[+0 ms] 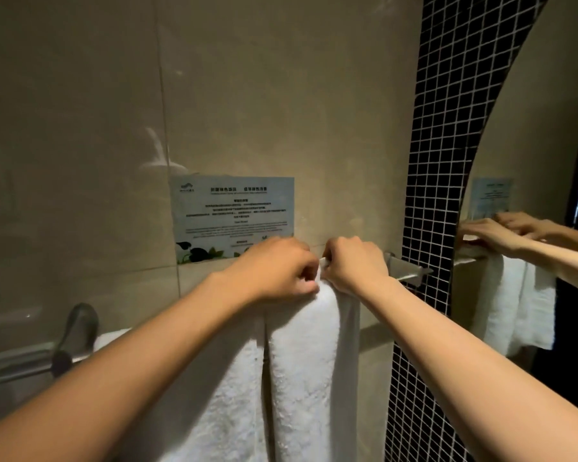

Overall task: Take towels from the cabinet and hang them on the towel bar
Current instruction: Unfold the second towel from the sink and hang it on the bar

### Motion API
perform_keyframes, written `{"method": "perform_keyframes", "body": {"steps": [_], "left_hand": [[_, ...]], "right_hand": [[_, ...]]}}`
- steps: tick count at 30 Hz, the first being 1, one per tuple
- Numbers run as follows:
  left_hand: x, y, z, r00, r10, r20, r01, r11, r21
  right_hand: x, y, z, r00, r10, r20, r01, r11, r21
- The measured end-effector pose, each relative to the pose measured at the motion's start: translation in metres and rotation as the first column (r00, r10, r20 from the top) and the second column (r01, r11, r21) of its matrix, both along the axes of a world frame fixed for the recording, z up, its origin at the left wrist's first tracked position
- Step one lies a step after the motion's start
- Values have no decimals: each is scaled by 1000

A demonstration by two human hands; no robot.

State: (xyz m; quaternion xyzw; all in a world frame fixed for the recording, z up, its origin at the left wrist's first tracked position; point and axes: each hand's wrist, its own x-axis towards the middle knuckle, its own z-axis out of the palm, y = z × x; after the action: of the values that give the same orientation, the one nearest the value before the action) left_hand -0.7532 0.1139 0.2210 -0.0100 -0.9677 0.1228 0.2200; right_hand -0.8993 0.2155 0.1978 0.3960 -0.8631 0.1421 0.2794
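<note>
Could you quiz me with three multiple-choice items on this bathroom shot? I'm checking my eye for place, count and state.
1. Where is the notice card?
A. On the wall above the towel bar
B. On the floor
C. On the black mosaic strip

2. How many white towels hang on the bar itself?
A. None
B. Two
C. Five

3. What are the hands doing?
A. Hanging idle
B. Pressing the mirror
C. Pinching the right towel's top

Answers:
1 A, the notice card sits above the towel bar.
2 B, left towel and right towel hang side by side.
3 C, left hand and right hand grip its fold.
</note>
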Motion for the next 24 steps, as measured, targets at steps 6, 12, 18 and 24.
{"method": "perform_keyframes", "body": {"steps": [6,12,18,24], "left_hand": [[0,10,-9,999,-5,53,-1,994,113],[2,12,-14,999,-24,-25,27,994,108],[-1,6,-17,994,5,-108,11,989,145],[1,7,-13,995,42,-85,-26,982,187]], "right_hand": [[0,-2,-4,998,-25,-57,24,999,-33],[1,2,-7,995,-61,-77,58,997,-43],[1,19,-7,999,-18,51,27,982,-187],[15,60,-37,970,40,241,71,898,-434]]}}
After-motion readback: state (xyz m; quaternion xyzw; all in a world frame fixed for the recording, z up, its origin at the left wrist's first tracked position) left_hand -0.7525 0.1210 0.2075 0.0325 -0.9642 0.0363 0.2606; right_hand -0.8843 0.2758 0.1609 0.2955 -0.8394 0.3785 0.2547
